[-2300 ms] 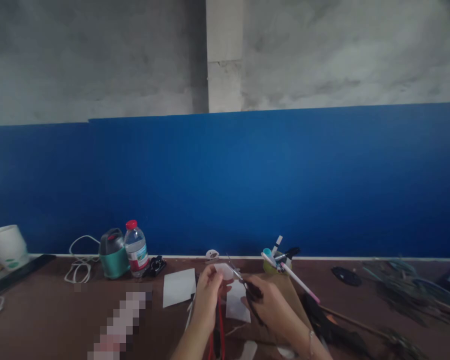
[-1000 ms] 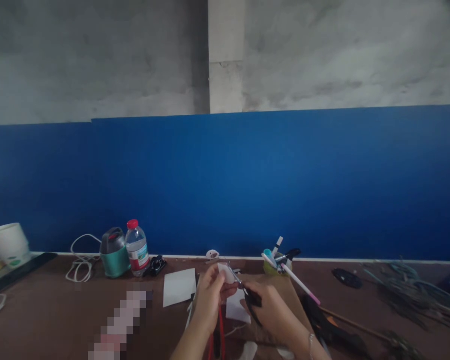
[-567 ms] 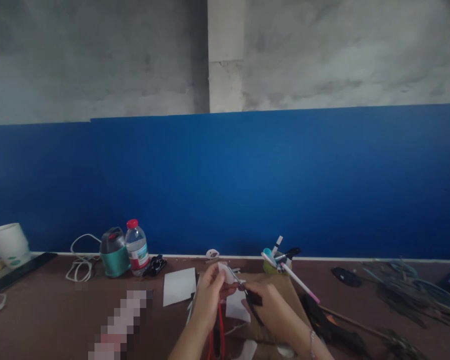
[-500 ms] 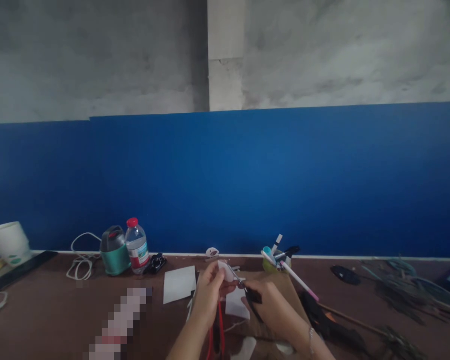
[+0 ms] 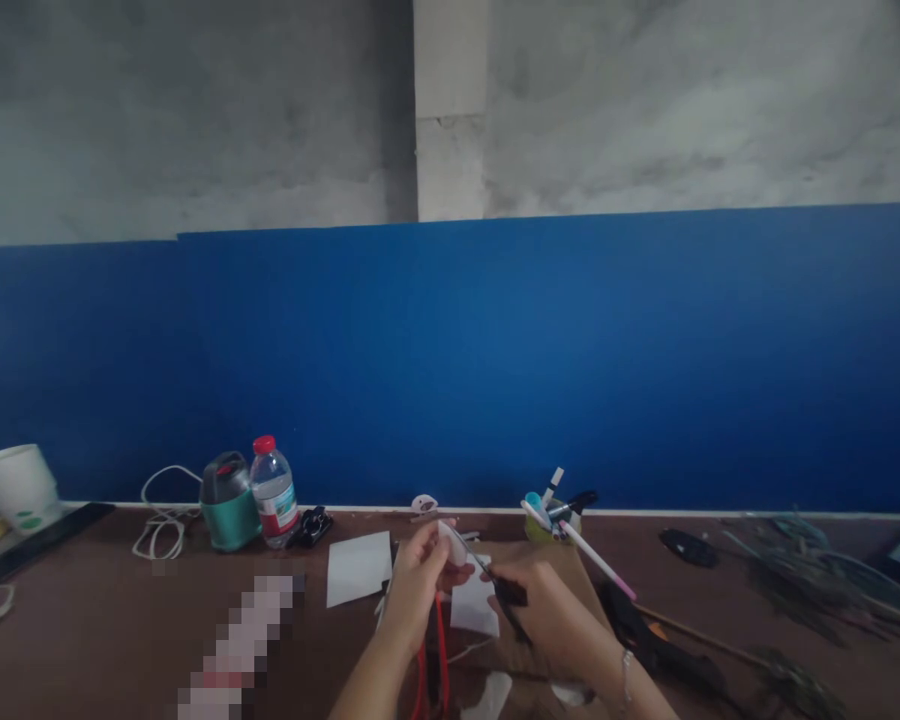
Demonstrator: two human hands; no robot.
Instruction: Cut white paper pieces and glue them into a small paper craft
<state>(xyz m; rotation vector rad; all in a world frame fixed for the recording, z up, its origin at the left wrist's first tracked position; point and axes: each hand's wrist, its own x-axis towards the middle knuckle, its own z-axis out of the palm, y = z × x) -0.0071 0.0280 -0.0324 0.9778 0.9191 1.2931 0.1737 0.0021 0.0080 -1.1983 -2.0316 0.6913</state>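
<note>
Between the fingers of my left hand [image 5: 418, 578] is a small piece of white paper [image 5: 453, 546]. My right hand [image 5: 534, 600] grips a pair of scissors [image 5: 505, 594] by its dark handles, and the thin blades reach to the paper's right edge. Whether the blades are fully closed is hard to make out. Below the hands, a white sheet [image 5: 475, 606] lies on a brown board [image 5: 562, 575]. Paper scraps [image 5: 489, 697] rest nearer to me, beside a red-handled tool [image 5: 442, 660] partly hidden by my left wrist.
A white card [image 5: 358, 570] lies left of my hands. Further left stand a red-capped bottle [image 5: 274, 495] and a teal container [image 5: 230, 510]. A pen holder [image 5: 544, 525] with several pens stands behind my right hand; a black glue gun-like object [image 5: 660, 650] lies at right.
The scissor blades look closer together and sit slightly differently against the paper. Both hands stay in nearly the same place.
</note>
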